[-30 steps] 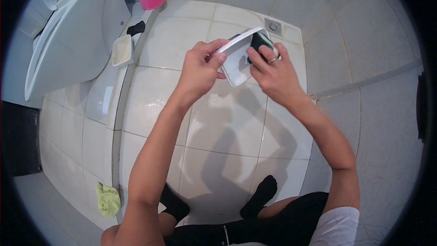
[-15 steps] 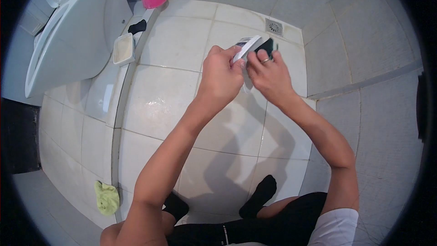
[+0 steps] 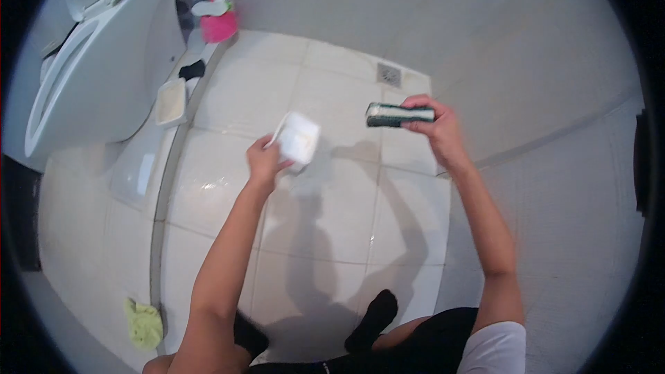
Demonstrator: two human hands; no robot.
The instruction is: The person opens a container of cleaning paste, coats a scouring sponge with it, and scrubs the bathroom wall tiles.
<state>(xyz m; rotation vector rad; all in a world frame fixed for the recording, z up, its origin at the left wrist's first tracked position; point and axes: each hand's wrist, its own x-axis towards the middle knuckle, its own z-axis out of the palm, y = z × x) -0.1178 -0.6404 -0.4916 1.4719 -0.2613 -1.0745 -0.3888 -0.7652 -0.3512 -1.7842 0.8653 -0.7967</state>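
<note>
My left hand (image 3: 264, 161) grips a small white box (image 3: 300, 140) by its left edge, holding it above the tiled floor. The pale face of the box is turned up toward me. Off to the right, my right hand (image 3: 438, 125) pinches a dark green and white block (image 3: 398, 115) that looks like a scrubbing sponge, thumb and fingers on its two long sides. The block lies level in the air, well apart from the box.
A tiled ledge (image 3: 166, 180) runs along the left, bearing a white tray (image 3: 171, 102) and a black cloth (image 3: 192, 69). Behind it is a white toilet (image 3: 131, 69). A pink brush holder (image 3: 219, 27), floor drain (image 3: 389, 75) and light green cloth (image 3: 144, 323) are also present.
My hands have moved apart: the left went left and down with the white box, the right went right with the green and white block. The view has shifted slightly.
</note>
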